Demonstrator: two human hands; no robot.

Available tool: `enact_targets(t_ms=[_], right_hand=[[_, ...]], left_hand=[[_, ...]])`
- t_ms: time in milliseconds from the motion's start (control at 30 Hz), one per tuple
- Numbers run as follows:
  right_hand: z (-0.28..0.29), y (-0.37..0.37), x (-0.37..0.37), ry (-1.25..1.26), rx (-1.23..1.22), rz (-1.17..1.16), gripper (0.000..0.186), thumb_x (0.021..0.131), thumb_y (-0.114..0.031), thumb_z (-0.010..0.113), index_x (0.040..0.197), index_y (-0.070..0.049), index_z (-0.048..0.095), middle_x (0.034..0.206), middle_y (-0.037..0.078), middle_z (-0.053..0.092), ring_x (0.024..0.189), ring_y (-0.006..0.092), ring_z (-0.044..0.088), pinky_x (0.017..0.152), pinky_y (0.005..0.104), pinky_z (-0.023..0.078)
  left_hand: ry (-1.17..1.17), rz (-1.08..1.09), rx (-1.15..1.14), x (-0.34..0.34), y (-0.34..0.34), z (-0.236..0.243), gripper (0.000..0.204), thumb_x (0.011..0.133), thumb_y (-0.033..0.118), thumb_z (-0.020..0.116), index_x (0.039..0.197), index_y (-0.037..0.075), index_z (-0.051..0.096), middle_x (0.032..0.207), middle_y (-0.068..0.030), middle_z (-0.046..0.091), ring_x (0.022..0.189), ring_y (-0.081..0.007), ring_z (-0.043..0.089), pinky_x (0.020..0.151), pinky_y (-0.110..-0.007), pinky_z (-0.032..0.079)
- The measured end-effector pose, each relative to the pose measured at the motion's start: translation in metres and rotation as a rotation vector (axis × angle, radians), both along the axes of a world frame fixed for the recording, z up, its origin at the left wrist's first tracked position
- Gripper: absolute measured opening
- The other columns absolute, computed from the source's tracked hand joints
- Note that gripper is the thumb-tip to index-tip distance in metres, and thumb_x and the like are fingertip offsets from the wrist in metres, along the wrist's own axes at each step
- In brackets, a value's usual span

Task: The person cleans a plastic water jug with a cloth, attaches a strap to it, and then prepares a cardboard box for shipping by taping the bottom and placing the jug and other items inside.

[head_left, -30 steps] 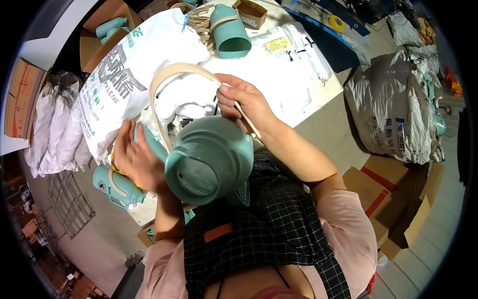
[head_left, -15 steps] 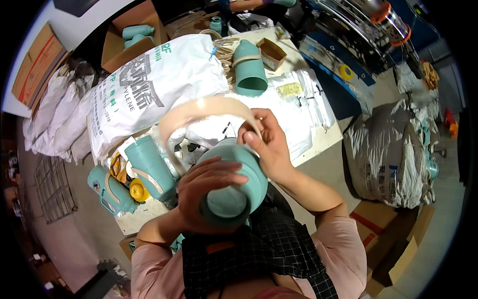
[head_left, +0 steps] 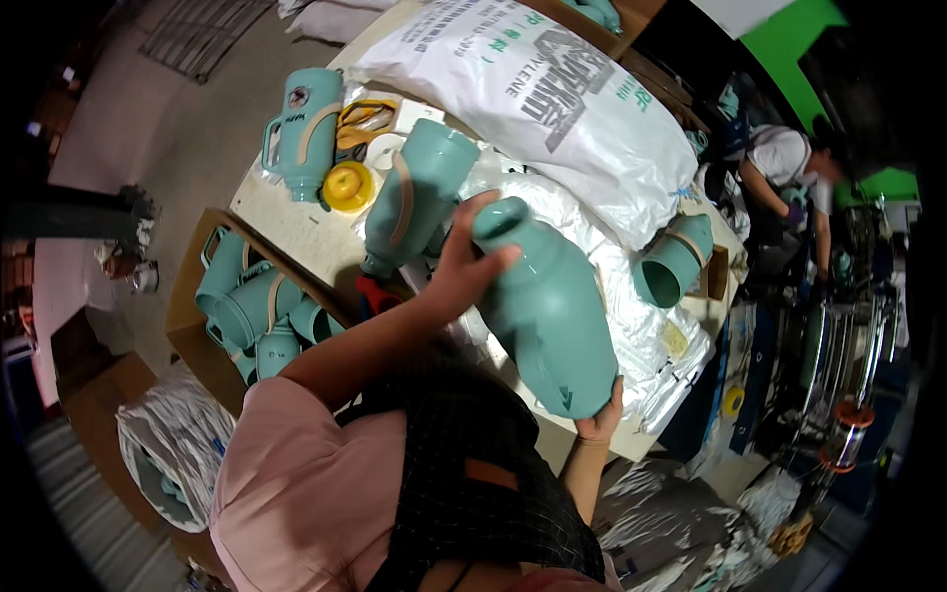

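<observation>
A teal bottle body [head_left: 552, 306] is held tilted in front of me, its open neck toward the upper left and its rounded base toward the lower right. My left hand [head_left: 472, 259] grips the neck and shoulder, thumb on the near side. At the base, my right hand [head_left: 601, 419] supports the bottle from below; most of its fingers are hidden behind it. Just left of the left hand lies another teal bottle body [head_left: 424, 178] bearing a beige strip [head_left: 403, 202]. The beige band from earlier is not visible on the held bottle.
A large white sack [head_left: 631, 148] fills the table's far side. Left are a handled teal jug [head_left: 308, 128] and a yellow roll [head_left: 347, 185]. An open teal body [head_left: 675, 260] lies right. A carton [head_left: 197, 331] holds several jugs. A co-worker [head_left: 784, 163] is far right.
My view has turned right. The bottle has tipped from opening toward me to lying slantwise. My right hand has left the beige band and moved to the base; my left now grips the neck.
</observation>
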State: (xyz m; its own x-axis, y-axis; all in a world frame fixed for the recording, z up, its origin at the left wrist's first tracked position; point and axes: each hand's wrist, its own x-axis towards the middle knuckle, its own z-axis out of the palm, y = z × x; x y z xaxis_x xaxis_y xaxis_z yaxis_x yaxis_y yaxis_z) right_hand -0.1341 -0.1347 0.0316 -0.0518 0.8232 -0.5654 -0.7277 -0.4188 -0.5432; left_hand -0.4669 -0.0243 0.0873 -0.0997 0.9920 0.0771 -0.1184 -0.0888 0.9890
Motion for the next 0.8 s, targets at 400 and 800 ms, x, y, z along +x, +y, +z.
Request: enact_targets(t_ms=[400, 800], right_hand=[[0.024, 0.054, -0.078, 0.061, -0.067, 0.015, 0.035, 0.096, -0.023, 0.057, 0.123, -0.001, 0.056, 0.121, 0.011, 0.063, 0.11, 0.0259, 0.061, 0.094, 0.0427, 0.05], [0.043, 0.036, -0.158, -0.105, -0.007, 0.404, 0.041, 0.094, -0.019, 0.059, 0.13, -0.001, 0.05, 0.125, 0.012, 0.06, 0.11, 0.0246, 0.061, 0.093, 0.0394, 0.051]], left_hand=[[0.754, 0.302, -0.772, -0.152, -0.106, -0.236, 0.073, 0.063, 0.025, 0.082, 0.121, -0.001, 0.047, 0.114, -0.0267, 0.061, 0.108, -0.0411, 0.06, 0.092, -0.046, 0.049], [-0.367, 0.419, -0.404, -0.133, -0.178, -0.189, 0.094, 0.069, 0.019, 0.086, 0.141, -0.002, 0.028, 0.134, -0.0159, 0.047, 0.124, -0.0259, 0.047, 0.105, -0.039, 0.04]])
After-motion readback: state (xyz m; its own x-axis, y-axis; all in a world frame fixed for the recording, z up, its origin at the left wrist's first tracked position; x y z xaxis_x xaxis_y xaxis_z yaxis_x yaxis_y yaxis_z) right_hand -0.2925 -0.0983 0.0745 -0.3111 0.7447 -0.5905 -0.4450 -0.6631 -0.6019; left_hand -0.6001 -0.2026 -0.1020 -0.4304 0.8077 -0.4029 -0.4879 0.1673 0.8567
